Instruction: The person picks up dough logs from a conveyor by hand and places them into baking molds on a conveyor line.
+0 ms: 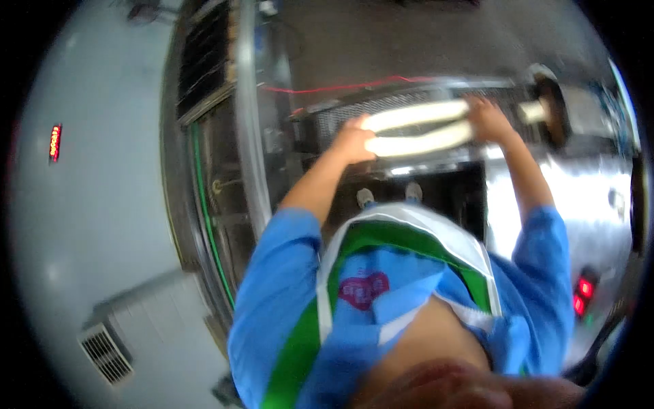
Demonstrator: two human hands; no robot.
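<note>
Two long, pale, rod-like strands stretch side by side between my hands, bowed a little apart in the middle. My left hand is closed round their left ends, and my right hand grips their right ends. Beneath them lies a perforated metal conveyor or rack. Right of my right hand, a short pale piece sticks out of a machine's dark round outlet. The strands look smooth, but blur hides their exact ends.
A shiny metal surface stands at the right, with a red-lit display near its lower edge. Along the left runs a metal rail. A red cord crosses behind the conveyor. My shoes show below.
</note>
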